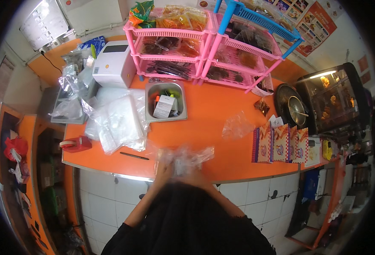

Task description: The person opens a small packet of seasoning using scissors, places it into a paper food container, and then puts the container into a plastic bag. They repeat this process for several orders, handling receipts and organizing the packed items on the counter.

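A clear plastic bag (203, 154), blurred by motion, is at the front edge of the orange counter, right before my body. What looks like a white printed slip (178, 168) shows through or on it. My left hand (164, 172) grips the bag's left side. On the other side, my right hand (194, 178) holds it too, though its fingers are smeared and partly hidden. A dark pen (134, 156) lies left of the bag. Farther right is a loose crumpled clear plastic bag (237, 126).
Behind are a metal container (181, 118) of markers, stacked plastic bags (120, 124), a white label printer (114, 65) and pink racks (171, 32). A red tape dispenser (82, 144) sits left. Printed boxes (281, 145), a wok (283, 95) and a heated display case (334, 95) stand right.
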`<state>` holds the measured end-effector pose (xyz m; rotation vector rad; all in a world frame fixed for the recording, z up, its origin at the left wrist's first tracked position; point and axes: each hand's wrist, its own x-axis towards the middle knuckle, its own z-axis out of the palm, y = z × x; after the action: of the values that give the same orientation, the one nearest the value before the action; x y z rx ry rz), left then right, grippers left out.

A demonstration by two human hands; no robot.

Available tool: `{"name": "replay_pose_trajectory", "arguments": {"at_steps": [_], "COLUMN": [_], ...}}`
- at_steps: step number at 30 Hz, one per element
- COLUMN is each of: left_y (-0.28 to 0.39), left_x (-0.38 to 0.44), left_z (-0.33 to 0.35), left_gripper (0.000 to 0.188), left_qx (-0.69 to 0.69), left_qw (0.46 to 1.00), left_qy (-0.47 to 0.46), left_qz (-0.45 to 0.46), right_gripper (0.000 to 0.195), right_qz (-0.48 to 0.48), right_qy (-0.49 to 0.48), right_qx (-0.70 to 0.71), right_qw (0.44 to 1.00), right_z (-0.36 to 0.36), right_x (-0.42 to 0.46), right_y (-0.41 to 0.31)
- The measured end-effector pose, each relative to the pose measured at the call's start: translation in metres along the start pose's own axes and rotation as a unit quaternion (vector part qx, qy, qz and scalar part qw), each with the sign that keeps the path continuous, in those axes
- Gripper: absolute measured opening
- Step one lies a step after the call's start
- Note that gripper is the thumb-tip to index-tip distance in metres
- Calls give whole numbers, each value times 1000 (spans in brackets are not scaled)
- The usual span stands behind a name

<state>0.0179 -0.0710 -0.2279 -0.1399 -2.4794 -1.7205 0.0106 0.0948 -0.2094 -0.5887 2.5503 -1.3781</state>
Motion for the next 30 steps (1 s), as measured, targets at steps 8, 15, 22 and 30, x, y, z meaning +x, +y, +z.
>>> {"name": "replay_pose_trajectory", "arguments": {"at_steps": [8,15,22,30], "left_y": [60,2,-10,-52], "left_x": [8,-3,-4,-15], "left_z": [-16,27,28,31], "left_gripper": [58,40,24,24], "left_qx": [184,201,264,73], "left_qw": [979,977,961,992], "left_qy": [-54,34,79,92], "left_qz": [67,-61,-8,-54], "right_gripper": [27,30,47,22], "right_qz": [51,-29,-196,57], "right_qy": [94,-41,-521,133], "right_qx": [216,-202,103,-204], "right_qw": [970,978,824,968], "right_z": [58,28,-78,-24], "right_x": [16,35,150,302], "right_y": [17,-71,-60,2]}}
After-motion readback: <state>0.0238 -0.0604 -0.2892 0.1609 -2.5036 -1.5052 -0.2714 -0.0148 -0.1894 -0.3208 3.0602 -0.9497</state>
